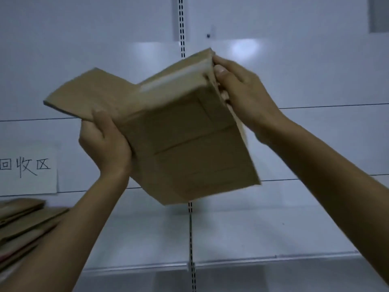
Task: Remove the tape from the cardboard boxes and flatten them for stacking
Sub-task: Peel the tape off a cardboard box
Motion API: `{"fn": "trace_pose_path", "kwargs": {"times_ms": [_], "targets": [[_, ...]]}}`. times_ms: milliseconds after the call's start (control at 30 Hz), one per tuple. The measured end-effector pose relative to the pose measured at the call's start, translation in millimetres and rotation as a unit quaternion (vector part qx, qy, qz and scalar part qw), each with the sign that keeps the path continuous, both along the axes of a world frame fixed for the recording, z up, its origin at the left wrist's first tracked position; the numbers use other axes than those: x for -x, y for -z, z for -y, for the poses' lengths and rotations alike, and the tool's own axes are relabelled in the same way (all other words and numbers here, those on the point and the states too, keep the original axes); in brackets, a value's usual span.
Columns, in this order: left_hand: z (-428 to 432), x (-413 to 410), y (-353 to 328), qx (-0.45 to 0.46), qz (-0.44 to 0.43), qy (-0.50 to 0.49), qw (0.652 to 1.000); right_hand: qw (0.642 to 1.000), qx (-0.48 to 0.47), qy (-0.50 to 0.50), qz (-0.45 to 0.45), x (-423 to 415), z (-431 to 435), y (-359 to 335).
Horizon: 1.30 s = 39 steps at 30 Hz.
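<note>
I hold a brown cardboard box (185,144) up in the air in front of a white shelf unit. One flap sticks out to the upper left. A strip of clear tape (174,79) runs along the box's upper edge. My left hand (105,142) grips the box's left side from below, thumb on the flap. My right hand (242,95) pinches the box's upper right corner, thumb and fingers closed on the cardboard edge where the tape ends.
A stack of flattened cardboard boxes (25,224) lies on the white shelf (252,239) at the lower left. A paper sign with handwritten characters (25,167) hangs on the back panel above the stack. A slotted metal upright (190,239) divides the shelf.
</note>
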<state>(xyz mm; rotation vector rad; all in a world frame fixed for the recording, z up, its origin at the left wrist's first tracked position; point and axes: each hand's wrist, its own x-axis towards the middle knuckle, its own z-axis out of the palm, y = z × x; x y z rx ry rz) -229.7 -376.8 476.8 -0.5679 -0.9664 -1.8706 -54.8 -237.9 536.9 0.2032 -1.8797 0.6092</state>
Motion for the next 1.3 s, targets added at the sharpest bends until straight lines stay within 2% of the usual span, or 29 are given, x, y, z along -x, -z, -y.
{"fn": "trace_pose_path", "kwargs": {"times_ms": [100,200,233,267,300,333,367,400,500,700,733,800,867,933,1033,1167,1300], "targets": [[-14,10,45,0.146,-0.101,-0.123,0.976,0.988,0.123,-0.087,0.025,20,-18,45],[-28,23,114,0.346,-0.14,-0.149,0.916,0.983,0.183,-0.013,0.025,43,-53,124],[-31,26,142,0.399,-0.121,-0.119,0.901,0.981,0.192,0.006,0.042,48,-65,154],[-33,29,169,0.444,-0.066,-0.065,0.891,0.978,0.201,0.013,0.059,52,-74,183],[-34,31,193,0.467,0.025,0.02,0.884,0.976,0.204,0.017,0.076,54,-81,211],[-36,32,214,0.462,0.137,0.117,0.869,0.975,0.202,0.025,0.09,56,-88,238],[-38,36,233,0.448,0.221,0.167,0.85,0.973,0.2,0.037,0.106,56,-94,260],[-41,39,246,0.437,0.252,0.177,0.845,0.971,0.2,0.05,0.119,58,-99,275],[-48,40,259,0.438,0.184,0.08,0.876,0.969,0.199,0.089,0.118,62,-107,290],[-61,39,280,0.449,0.048,-0.109,0.885,0.963,0.076,0.256,0.041,73,-112,303],[-63,40,281,0.445,0.043,-0.12,0.886,0.957,0.013,0.29,0.024,74,-110,304],[-63,40,283,0.435,0.037,-0.126,0.891,0.925,-0.177,0.335,-0.016,80,-101,305],[-64,41,284,0.426,0.011,-0.132,0.895,0.9,-0.3,0.314,-0.031,96,-88,299],[-64,42,286,0.418,-0.027,-0.149,0.895,0.908,-0.306,0.287,-0.008,117,-72,291],[-66,50,289,0.401,-0.088,-0.162,0.897,0.907,-0.292,0.303,-0.004,137,-58,290],[-68,56,290,0.377,-0.108,-0.198,0.898,0.897,-0.329,0.29,-0.06,139,-62,295],[-69,58,294,0.374,-0.112,-0.194,0.9,0.899,-0.338,0.268,-0.072,139,-61,297]]}}
